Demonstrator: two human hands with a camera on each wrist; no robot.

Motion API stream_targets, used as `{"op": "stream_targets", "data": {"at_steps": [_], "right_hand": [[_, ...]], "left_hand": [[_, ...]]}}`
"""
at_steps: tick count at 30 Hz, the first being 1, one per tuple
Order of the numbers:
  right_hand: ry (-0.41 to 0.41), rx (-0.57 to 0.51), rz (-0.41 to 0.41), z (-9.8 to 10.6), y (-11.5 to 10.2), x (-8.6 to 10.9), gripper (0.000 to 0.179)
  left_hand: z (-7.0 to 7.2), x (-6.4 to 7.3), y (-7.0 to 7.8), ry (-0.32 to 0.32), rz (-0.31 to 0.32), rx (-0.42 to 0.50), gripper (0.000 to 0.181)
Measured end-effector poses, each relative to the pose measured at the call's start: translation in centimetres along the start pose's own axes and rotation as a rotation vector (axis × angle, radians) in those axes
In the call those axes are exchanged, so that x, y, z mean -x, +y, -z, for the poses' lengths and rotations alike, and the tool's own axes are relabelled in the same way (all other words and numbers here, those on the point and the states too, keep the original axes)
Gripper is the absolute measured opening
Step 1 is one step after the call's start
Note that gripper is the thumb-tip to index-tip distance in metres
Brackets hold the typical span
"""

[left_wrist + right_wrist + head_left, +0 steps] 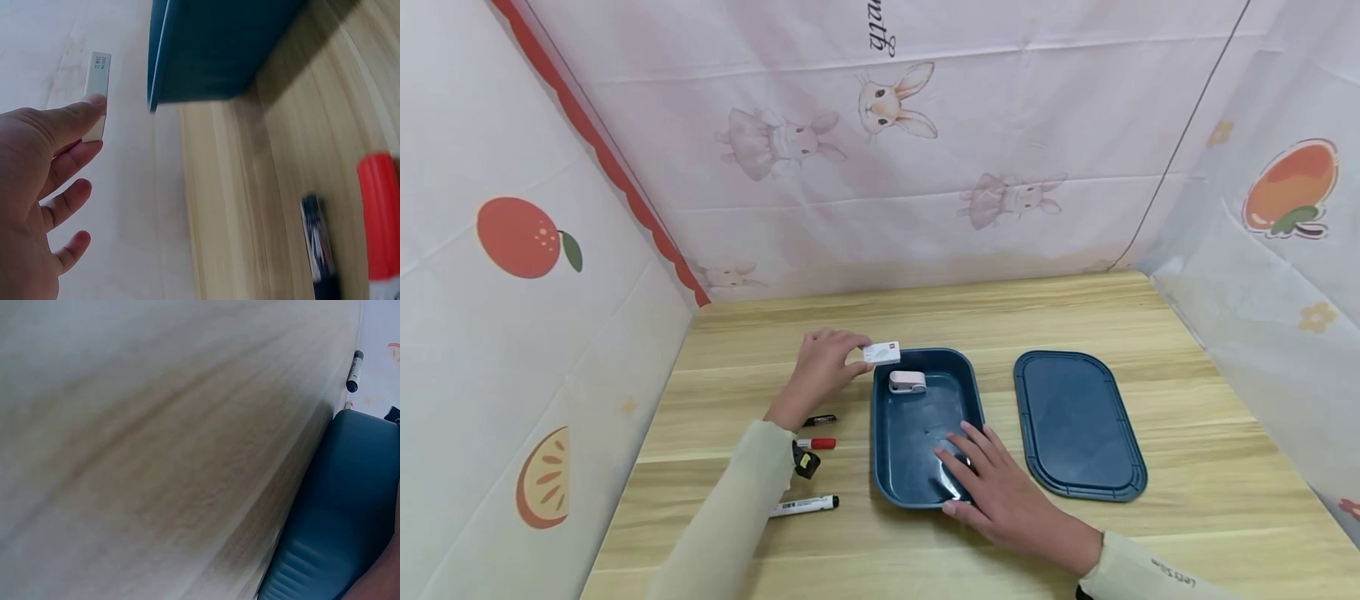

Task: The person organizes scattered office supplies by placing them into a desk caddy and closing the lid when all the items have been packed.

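A: What is the left hand (826, 367) doing?

B: Its thumb and index finger are pinching a small white rectangular box with fine printing (882, 353), while the other fingers are curving loosely beside it.

A: And where is that box?

B: It is hovering by the far left corner of a dark blue, rectangular plastic bin (917, 446); the left wrist view is showing a gap between them.

A: Is the right hand (1000, 496) holding anything?

B: No, its fingers are spreading open over the bin's near right corner. I can't tell whether the fingertips are touching the bin's floor.

A: What is lying inside?

B: A small pale pink and white stapler (907, 382) is sitting near the far left corner.

A: What about the pale wooden worktop (1195, 450)?

B: A flat dark blue plastic lid with rounded corners (1081, 425) is lying to the bin's right. On the left, a slim black pen (822, 420) is lying farthest, then a red-capped marker (822, 443), a black object with a yellow patch (807, 463), and nearest, a white marker with a black cap (808, 505). The left sleeve is partly covering that group.
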State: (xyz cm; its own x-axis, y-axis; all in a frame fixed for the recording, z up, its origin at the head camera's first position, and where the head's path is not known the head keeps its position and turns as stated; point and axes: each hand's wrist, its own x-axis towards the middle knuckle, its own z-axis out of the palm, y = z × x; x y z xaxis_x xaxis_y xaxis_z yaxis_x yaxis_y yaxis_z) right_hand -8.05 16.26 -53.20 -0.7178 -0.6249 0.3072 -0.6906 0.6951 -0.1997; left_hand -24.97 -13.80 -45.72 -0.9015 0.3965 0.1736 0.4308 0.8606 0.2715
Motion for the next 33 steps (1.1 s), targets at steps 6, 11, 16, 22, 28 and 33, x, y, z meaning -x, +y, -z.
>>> {"op": "stream_targets", "data": {"at_steps": [6, 11, 16, 22, 28, 33], "right_hand": [[0.002, 0.002, 0.001, 0.0, 0.0, 0.0, 0.068], [-0.002, -0.029, -0.014, 0.0, -0.2, 0.0, 0.068], [-0.006, -0.018, -0.018, 0.0, -0.2, 0.0, 0.069], [-0.007, -0.006, -0.014, 0.0, 0.0, 0.0, 0.066], [-0.002, 0.012, -0.018, -0.1, 0.2, 0.1, 0.065], [-0.004, -0.003, -0.017, -0.1, 0.1, 0.1, 0.066]], "left_hand": [[-1.1, -0.8, 1.8, -0.033, -0.033, -0.022, 0.036], [-2.3, -1.3, 3.0, -0.043, -0.073, -0.069, 0.037], [-3.2, -1.4, 3.9, -0.05, -0.09, -0.088, 0.038], [-4.0, -1.5, 4.8, -0.047, -0.11, -0.124, 0.037], [-4.7, -2.2, 5.8, -0.062, -0.131, -0.167, 0.037], [-5.4, -2.7, 6.6, -0.059, -0.119, -0.169, 0.036]]}}
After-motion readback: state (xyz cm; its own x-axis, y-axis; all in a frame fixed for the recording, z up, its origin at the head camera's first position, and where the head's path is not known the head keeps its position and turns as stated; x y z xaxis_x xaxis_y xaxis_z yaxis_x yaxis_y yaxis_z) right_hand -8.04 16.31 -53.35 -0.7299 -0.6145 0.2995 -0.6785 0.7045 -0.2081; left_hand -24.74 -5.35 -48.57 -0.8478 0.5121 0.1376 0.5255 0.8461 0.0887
